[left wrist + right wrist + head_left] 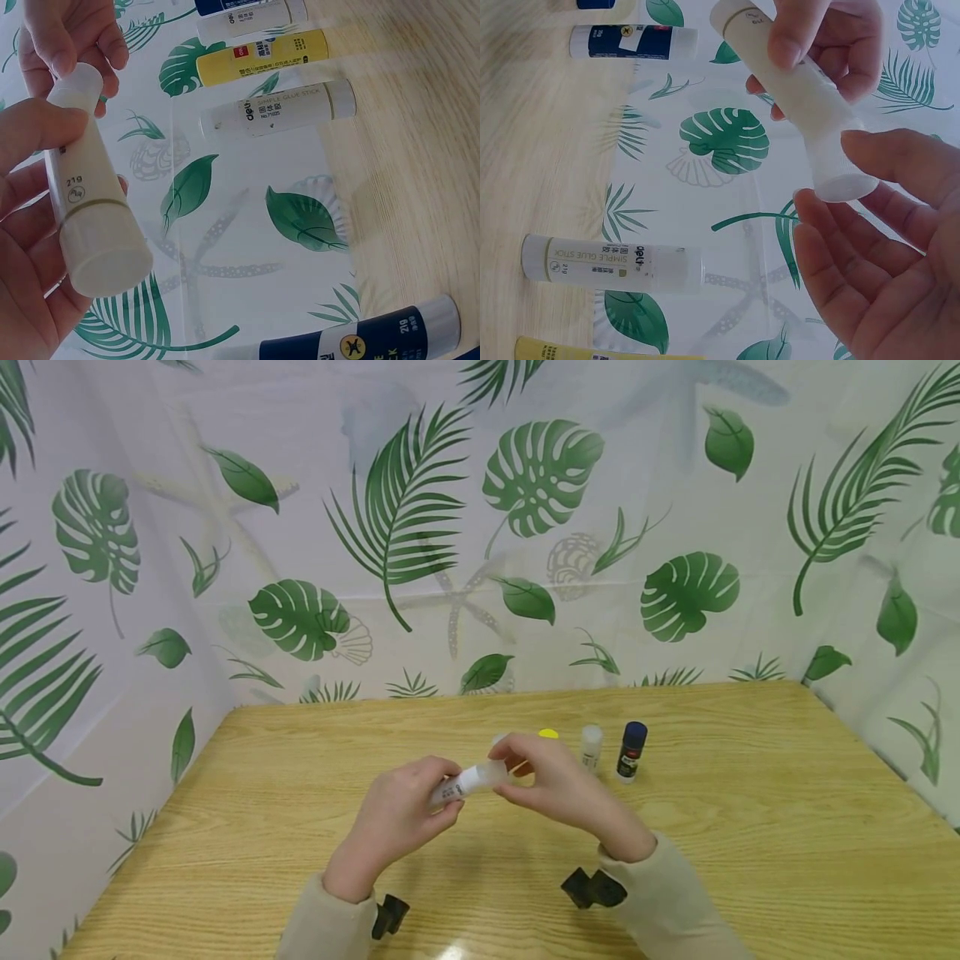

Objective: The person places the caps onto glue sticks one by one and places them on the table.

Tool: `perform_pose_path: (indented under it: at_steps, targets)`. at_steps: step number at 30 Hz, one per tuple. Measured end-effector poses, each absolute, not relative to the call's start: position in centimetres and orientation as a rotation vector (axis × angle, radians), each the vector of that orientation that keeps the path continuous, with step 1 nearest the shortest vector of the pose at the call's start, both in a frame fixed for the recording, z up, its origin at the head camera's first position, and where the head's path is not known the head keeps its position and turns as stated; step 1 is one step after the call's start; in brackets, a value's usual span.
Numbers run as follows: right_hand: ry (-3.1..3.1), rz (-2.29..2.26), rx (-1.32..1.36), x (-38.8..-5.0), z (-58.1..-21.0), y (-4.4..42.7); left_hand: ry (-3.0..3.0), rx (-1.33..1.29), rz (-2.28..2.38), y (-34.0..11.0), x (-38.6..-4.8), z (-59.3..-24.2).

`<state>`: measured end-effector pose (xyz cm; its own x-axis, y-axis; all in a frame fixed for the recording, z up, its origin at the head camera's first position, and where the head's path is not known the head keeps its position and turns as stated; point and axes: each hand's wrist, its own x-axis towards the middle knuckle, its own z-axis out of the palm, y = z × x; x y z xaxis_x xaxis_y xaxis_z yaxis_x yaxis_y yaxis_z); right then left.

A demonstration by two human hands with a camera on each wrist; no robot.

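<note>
A white glue stick [452, 791] is held tilted in front of the person. The left hand [405, 810] grips its body, with the thumb laid along the side in the left wrist view. At the other end, the right hand [551, 785] pinches the frosted cap [840, 169] between thumb and fingers. The cap sits on or against the stick's end; whether it is loose cannot be told. Behind the right hand, partly covered in the head view, stand a yellow glue stick [262, 58] and another white glue stick [277, 110].
Farther right on the wooden table [750, 810] stand a clear-capped glue stick [592, 747] and a dark blue one [632, 752]. A blue-and-white glue stick [634, 42] shows in the wrist views. A leaf-print cloth [450, 527] hangs behind the table.
</note>
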<state>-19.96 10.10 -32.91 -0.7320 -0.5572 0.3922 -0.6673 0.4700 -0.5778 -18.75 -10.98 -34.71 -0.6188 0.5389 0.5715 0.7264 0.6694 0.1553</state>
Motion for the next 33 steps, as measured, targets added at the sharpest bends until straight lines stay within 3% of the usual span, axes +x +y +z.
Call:
perform_pose_path:
  at_steps: [33]
  targets:
    - [-2.535,1.138,1.121,-19.78,-32.77,10.07,-2.356,-1.005,-0.463,-10.90,-18.45,-34.38]
